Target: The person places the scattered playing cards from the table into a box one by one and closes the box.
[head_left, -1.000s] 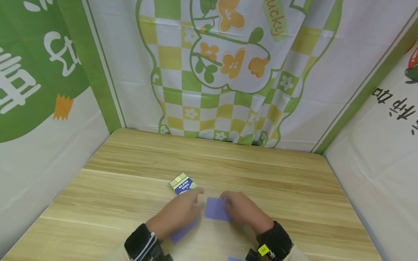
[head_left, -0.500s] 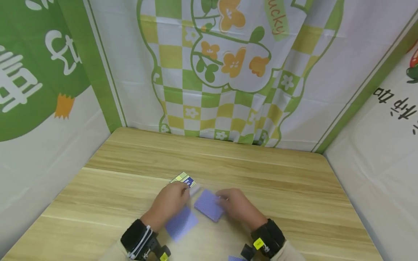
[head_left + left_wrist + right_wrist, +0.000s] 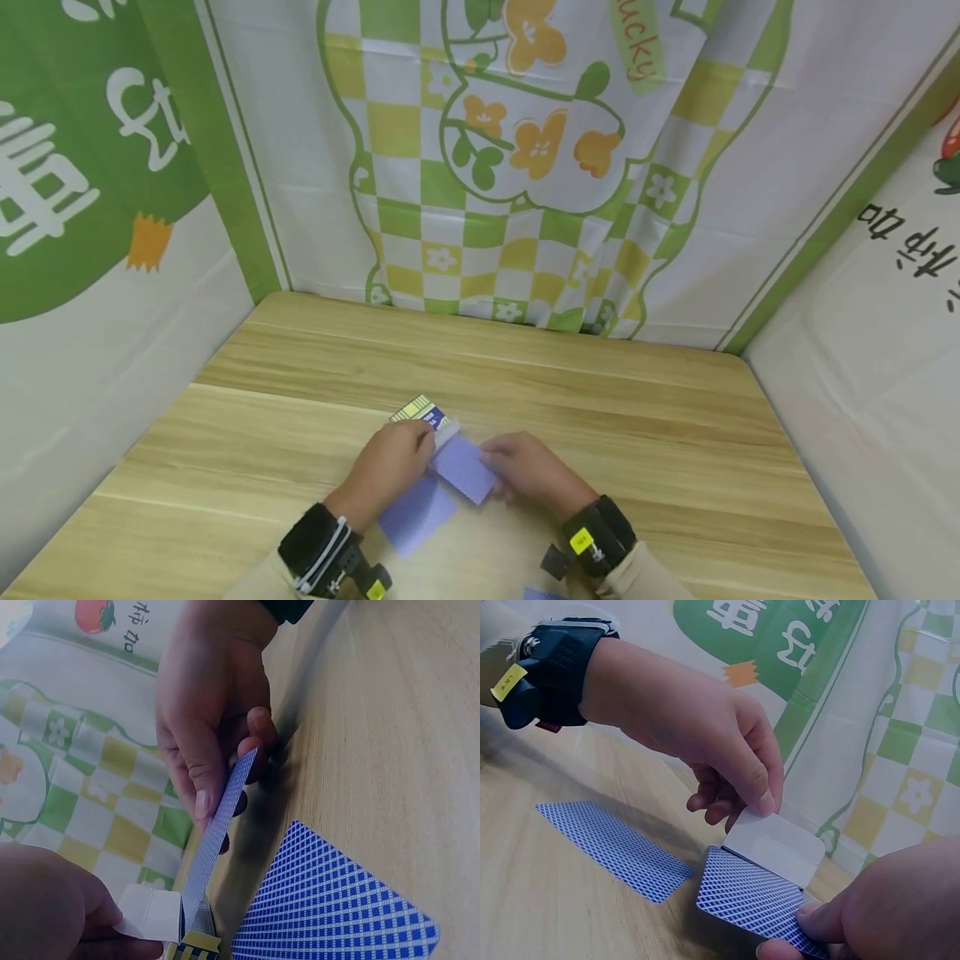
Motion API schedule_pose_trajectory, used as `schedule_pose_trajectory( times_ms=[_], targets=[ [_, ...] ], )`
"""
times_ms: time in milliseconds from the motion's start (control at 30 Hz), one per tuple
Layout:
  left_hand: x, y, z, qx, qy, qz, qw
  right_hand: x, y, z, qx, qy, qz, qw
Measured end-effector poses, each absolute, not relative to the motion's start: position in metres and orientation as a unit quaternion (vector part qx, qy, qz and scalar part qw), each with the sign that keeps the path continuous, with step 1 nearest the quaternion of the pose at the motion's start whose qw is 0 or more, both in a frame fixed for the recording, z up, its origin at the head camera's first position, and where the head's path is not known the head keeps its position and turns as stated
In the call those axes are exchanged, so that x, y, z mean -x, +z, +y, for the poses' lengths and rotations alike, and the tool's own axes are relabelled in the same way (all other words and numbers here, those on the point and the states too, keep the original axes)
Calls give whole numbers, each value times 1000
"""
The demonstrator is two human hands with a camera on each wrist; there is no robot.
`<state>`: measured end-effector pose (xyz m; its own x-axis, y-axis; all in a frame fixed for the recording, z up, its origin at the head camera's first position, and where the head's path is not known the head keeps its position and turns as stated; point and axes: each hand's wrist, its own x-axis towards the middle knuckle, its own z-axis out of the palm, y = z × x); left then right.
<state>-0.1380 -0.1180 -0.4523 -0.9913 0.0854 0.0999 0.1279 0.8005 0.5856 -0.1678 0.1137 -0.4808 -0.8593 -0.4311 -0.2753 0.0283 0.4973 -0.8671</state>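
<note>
My left hand [image 3: 386, 467] pinches the white flap [image 3: 776, 844] of a yellow and blue card box [image 3: 415, 408], labelled in white, between thumb and fingers. With the thumb on top and fingers beneath, my right hand [image 3: 536, 471] holds blue-backed playing cards [image 3: 465, 473]. Their far end is right at the box's mouth, under the raised flap. In the left wrist view these cards are tilted, seen almost edge-on. Another blue-backed playing card [image 3: 416, 517] lies on the table beside the left hand. The left hand hides part of the box.
At the front edge of the head view, one more blue-patterned card [image 3: 543, 594] shows partly, near the right wrist camera [image 3: 555, 562]. The wooden table [image 3: 637, 400] runs back to a green and yellow checked cloth [image 3: 480, 250], with printed cloth on both sides.
The left hand has moved onto the box and taken hold of its flap. The right hand has turned its cards and brought them left to the box's mouth.
</note>
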Motion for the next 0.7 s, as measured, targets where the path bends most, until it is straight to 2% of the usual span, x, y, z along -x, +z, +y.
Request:
schedule_pose_trajectory(
  times_ms=[700],
  targets=[
    [138, -455, -117, 58, -327, -943, 26, 173, -481, 109, 97, -536, 800, 251]
  ],
)
